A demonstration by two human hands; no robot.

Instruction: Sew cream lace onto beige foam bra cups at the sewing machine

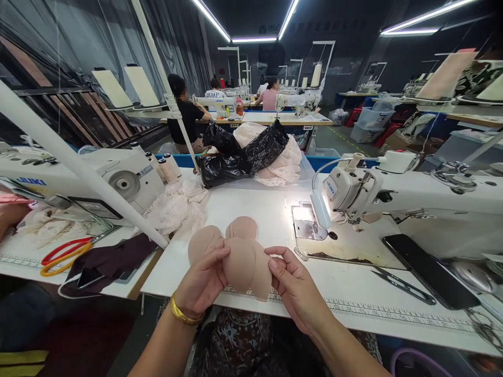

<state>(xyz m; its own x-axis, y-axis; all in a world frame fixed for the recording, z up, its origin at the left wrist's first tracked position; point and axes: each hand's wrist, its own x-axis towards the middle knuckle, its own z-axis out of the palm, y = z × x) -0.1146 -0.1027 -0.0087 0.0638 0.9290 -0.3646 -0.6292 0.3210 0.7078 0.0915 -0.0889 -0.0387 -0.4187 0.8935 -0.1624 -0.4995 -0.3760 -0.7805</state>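
Note:
Both my hands hold beige foam bra cups [240, 264] above the front edge of the white sewing table. My left hand [206, 280] grips the left side, thumb on top, with a gold bangle at its wrist. Thumb and fingers of my right hand [290, 277] pinch the right edge of the piece. Behind them on the tabletop lie another beige cup [202, 242] to the left and one more [247, 227] further back, both partly covered. Whether the held cups are joined or only overlap, I cannot tell.
A sewing machine [353, 183] with a lit needle area stands right. Thread snips [404, 285] and a phone [424, 269] lie before it. Left are lace fabric [178, 204], scissors [66, 256] and a second machine [113, 173]. Black plastic bags [228, 162] sit at the back.

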